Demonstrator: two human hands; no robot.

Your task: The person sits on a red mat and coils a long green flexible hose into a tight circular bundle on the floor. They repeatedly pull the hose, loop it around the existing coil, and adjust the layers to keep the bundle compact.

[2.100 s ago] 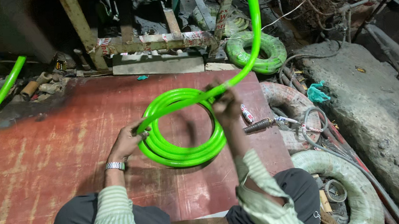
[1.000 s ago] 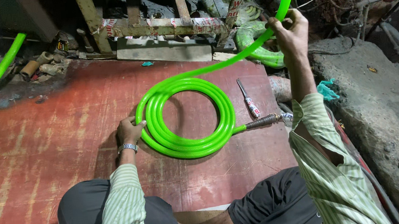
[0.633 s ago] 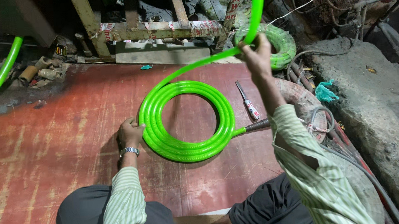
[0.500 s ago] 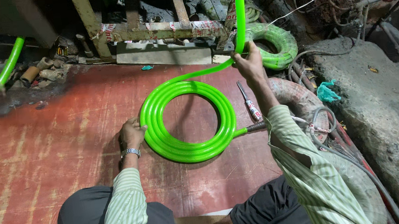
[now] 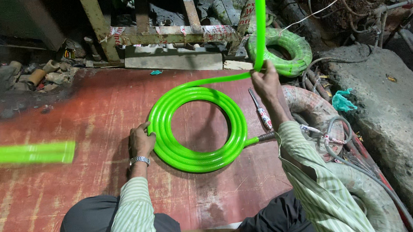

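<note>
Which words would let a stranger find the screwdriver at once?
Start at the red board and its bright green hose coil. Just right of the coil, under the right hand, lies the screwdriver: slim and straight among curved hoses.
</note>
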